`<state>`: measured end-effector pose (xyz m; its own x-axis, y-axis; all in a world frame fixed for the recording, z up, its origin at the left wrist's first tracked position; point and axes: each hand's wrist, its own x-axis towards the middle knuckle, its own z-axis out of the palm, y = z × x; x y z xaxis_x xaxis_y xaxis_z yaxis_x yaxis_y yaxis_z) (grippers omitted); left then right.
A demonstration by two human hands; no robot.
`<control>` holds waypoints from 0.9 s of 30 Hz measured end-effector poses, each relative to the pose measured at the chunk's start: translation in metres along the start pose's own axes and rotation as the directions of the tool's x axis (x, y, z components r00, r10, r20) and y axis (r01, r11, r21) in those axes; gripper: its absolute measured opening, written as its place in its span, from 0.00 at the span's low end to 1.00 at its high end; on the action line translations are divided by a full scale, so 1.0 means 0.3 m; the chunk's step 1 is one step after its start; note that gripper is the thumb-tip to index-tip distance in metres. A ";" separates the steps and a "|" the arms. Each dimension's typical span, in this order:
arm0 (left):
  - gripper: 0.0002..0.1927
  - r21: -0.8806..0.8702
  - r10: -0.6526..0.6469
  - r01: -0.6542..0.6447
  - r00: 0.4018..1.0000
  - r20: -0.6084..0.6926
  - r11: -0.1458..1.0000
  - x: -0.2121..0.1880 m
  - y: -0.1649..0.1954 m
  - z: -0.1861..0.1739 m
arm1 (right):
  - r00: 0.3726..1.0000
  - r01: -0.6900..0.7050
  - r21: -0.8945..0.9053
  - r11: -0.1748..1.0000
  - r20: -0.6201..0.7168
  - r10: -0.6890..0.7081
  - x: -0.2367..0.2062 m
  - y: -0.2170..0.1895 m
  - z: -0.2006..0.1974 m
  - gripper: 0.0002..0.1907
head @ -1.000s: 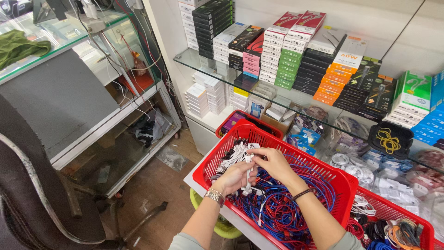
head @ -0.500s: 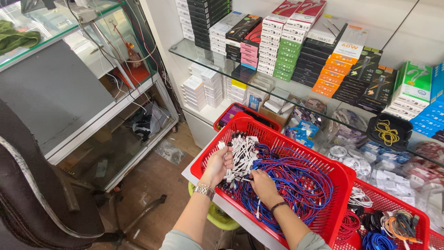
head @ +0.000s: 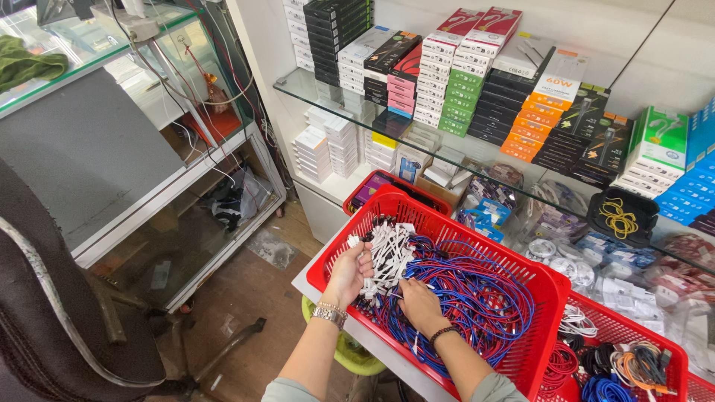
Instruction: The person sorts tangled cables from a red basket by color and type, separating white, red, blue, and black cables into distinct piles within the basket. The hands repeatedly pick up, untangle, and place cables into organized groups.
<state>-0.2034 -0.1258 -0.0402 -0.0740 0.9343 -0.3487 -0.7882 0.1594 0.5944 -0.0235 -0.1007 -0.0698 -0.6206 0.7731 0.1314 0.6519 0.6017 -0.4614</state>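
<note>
The left hand (head: 348, 274) curls around a bunch of white cable ends (head: 387, 251), grasping it from the left side with the thumb over the top. The bunch lies with its long axis running from near the hand up and away toward the far rim, plugs pointing away from the person. The right hand (head: 417, 301) lies palm down on the tangled blue and red cables (head: 477, 298) just beside the bunch; its fingers are buried in the wires, so whether it grips anything cannot be told. All this sits in the near-left part of a red basket (head: 547, 294) on a white counter. A second red basket (head: 633, 339) of mixed cables is cut off at the lower right. Behind, a glass shelf (head: 298, 88) carries stacked boxes (head: 462, 74).
</note>
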 end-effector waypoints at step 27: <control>0.19 0.292 -0.121 0.069 0.979 0.166 0.954 -0.023 -0.103 0.063 | 0.952 -0.271 0.813 0.515 0.149 0.266 0.117 0.153 -0.149 0.10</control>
<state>-0.1670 -0.1312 -0.0425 0.1248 0.9479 -0.2929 -0.5784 0.3094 0.7548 0.0041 -0.0368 -0.0472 -0.4823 0.8665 -0.1286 0.1503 -0.0628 -0.9867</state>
